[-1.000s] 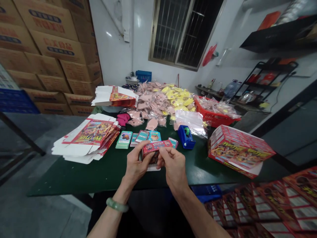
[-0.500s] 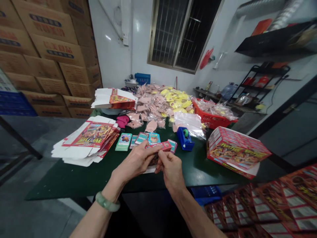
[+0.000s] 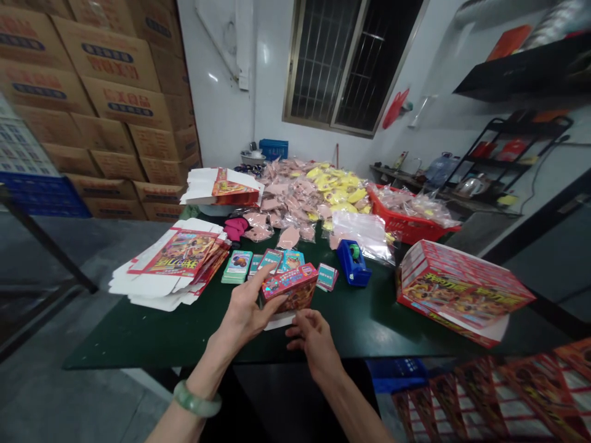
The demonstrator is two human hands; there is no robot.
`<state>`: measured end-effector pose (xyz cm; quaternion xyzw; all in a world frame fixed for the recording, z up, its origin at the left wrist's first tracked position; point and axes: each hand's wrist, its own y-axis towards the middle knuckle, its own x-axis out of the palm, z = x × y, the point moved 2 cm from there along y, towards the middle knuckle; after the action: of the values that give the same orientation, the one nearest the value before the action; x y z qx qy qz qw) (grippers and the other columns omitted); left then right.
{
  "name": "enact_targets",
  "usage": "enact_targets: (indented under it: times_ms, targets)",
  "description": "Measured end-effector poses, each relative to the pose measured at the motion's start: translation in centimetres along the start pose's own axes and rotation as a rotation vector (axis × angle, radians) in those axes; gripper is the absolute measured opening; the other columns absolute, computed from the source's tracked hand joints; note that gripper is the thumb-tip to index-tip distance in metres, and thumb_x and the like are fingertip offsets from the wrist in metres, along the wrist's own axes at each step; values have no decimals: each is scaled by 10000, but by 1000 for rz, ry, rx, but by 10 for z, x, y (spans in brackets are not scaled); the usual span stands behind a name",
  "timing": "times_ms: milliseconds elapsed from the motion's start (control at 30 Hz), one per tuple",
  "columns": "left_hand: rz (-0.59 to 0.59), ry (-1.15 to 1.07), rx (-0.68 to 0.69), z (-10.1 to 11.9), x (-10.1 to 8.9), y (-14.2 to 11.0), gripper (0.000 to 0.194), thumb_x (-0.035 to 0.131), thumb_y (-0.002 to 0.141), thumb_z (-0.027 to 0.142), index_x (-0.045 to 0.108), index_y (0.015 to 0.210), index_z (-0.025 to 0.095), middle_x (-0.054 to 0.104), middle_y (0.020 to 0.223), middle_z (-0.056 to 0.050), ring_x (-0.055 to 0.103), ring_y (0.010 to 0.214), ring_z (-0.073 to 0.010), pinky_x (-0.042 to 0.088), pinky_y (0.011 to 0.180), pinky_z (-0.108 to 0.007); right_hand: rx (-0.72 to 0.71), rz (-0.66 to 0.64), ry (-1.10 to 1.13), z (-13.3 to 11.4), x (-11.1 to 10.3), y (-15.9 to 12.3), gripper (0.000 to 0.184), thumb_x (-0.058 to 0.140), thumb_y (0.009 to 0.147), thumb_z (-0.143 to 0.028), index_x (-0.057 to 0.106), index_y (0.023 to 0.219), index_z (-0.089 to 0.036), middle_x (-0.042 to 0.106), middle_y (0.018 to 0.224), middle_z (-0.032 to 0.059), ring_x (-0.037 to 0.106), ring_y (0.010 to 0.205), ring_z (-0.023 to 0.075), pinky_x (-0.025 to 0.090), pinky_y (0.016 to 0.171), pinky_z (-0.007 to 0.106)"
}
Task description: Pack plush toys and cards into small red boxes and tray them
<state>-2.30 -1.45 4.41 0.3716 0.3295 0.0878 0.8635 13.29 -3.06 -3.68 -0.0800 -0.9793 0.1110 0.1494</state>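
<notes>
My left hand (image 3: 252,314) grips a small red printed carton (image 3: 295,289) from its left side, thumb across the front and fingers over the top. A white flap (image 3: 281,320) sticks out beneath the carton. My right hand (image 3: 314,341) is at the carton's lower right corner, fingers loosely bent and apart; whether a fingertip touches the carton is hard to see. Just behind it lie picture cards: a green-edged stack (image 3: 237,266), a blue-faced card (image 3: 292,261) and a teal stack (image 3: 327,277). A blue tape dispenser (image 3: 354,263) stands to their right.
Flattened printed cartons (image 3: 170,261) are piled on the left of the green table (image 3: 369,329). An open display box of red cartons (image 3: 462,289) stands at right. Bagged pink pieces (image 3: 295,197), yellow pieces (image 3: 339,184) and a red basket (image 3: 410,227) fill the back.
The carton's printed front and top have come into fuller view. My right hand has dropped from its upper edge to its lower right corner. The camera view has shifted slightly left.
</notes>
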Motion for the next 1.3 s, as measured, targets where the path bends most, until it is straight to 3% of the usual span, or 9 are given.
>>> enact_targets:
  times_ms: [167,300,400,533,800,900,1000,1133,1300]
  targets:
    - [-36,-60,19,19,-15,-3,547,637,782,257,433,1287,211,704,939,-48,683,808,-171,539,722,-248,-772,237,-462,-73,-22,-22,287,605,784,-351,564,1022,-197,599,990,76,575,924,196,479,775,333]
    - [-193,-154,124,38,-19,1,609,613,806,223,343,1351,242,688,936,-16,669,788,-129,524,702,-204,-1116,-285,-934,-138,-14,-37,198,606,809,-287,618,985,-197,614,931,60,567,876,175,455,768,301]
    - [-300,-153,142,46,-19,3,599,579,830,232,321,1371,248,672,971,-30,657,811,-140,522,731,-237,-1110,-553,-1190,-158,-7,-40,161,580,827,-322,637,854,-174,596,761,31,542,698,141,414,610,254]
    - [-437,-117,137,50,-19,4,596,546,845,235,304,1389,246,657,989,-48,641,842,-157,515,793,-297,-1078,-605,-1359,-158,-7,-40,178,576,805,-296,619,719,-146,571,692,30,503,619,123,356,551,242]
    - [-449,-200,148,60,-21,16,484,614,797,216,490,1264,250,701,975,-30,665,844,-161,535,785,-289,-1079,-663,-966,-153,-16,-14,213,479,813,-144,602,640,-168,575,595,-15,503,556,87,391,568,215]
    - [-270,-243,75,57,-26,17,378,679,746,241,611,1117,253,708,992,-24,666,877,-174,536,781,-278,-996,-223,-744,-166,-31,-13,191,521,837,-235,611,677,-182,585,603,-14,534,557,100,416,561,222]
    - [177,-355,-245,40,-28,11,332,731,689,274,651,1009,231,710,948,-14,668,826,-156,544,739,-244,-840,116,-543,-153,-50,-28,227,514,854,-302,594,672,-194,525,497,-30,504,472,102,399,483,213]
    - [591,-802,-678,16,-8,-10,401,760,646,327,609,996,203,708,882,-6,670,718,-124,558,667,-215,-324,-351,-551,-83,-48,-37,249,546,824,-401,650,847,-176,637,637,33,588,520,145,432,451,235]
    - [515,-1106,-874,14,20,-38,453,814,579,306,596,963,208,710,899,-11,677,809,-148,557,717,-208,-309,-212,-240,-56,-31,-16,362,671,730,-412,596,996,-178,657,977,91,624,884,200,500,753,299]
